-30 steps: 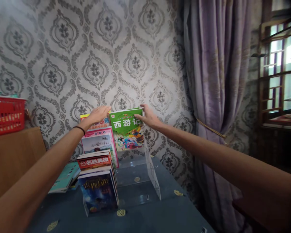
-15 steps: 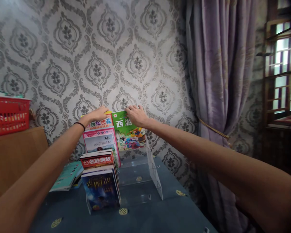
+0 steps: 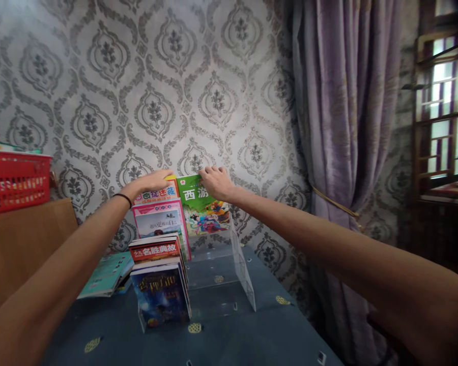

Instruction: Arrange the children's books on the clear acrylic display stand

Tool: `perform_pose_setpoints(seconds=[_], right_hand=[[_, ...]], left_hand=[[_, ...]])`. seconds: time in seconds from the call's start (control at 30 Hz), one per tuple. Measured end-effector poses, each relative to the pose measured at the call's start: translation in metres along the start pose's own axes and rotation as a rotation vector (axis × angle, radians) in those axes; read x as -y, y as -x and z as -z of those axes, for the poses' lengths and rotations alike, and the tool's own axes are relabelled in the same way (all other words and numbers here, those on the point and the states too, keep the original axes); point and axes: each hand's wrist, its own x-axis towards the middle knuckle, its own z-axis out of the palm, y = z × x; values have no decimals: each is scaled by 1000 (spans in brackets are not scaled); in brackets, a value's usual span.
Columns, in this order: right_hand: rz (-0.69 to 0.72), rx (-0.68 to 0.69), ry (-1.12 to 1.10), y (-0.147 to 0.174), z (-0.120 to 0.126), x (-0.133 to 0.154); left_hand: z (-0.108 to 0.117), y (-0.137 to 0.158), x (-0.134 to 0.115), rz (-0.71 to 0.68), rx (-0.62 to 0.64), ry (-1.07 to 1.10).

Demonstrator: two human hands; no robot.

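A clear acrylic tiered book stand (image 3: 242, 269) holds books in its left column and on its top back tier. My right hand (image 3: 216, 183) is closed over the top edge of a green book (image 3: 198, 201) with a colourful illustrated cover, at the upper right of the stand. Beside it, my left hand (image 3: 156, 180) is bent over the top edge of a picture book (image 3: 160, 192); its fingertips are partly hidden. In front of that stand a pink-bordered book (image 3: 162, 218), a red-titled book (image 3: 156, 251) and a dark blue book (image 3: 162, 297).
The stand is on a dark blue cloth (image 3: 229, 345) with yellow pineapple prints. Teal books (image 3: 107, 274) lie to its left. A red basket (image 3: 17, 183) sits on a wooden cabinet (image 3: 30, 239). Patterned wall behind; a purple curtain (image 3: 343, 127) hangs at right.
Both hands stay at the tops of the same two books, nearly still. The whole view has shifted slightly, moving the basket and left-side books a little right in the picture.
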Motion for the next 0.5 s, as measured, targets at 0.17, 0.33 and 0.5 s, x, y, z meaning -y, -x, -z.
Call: perform_pose_setpoints(seconds=[0.17, 0.33, 0.5], right_hand=[[29, -4, -8, 2, 3, 8], [61, 12, -13, 1, 8, 16], [69, 12, -19, 1, 7, 18]], left_hand=[[-6, -1, 1, -26, -15, -66], [-6, 3, -1, -34, -9, -49], [-1, 9, -4, -10, -14, -40]])
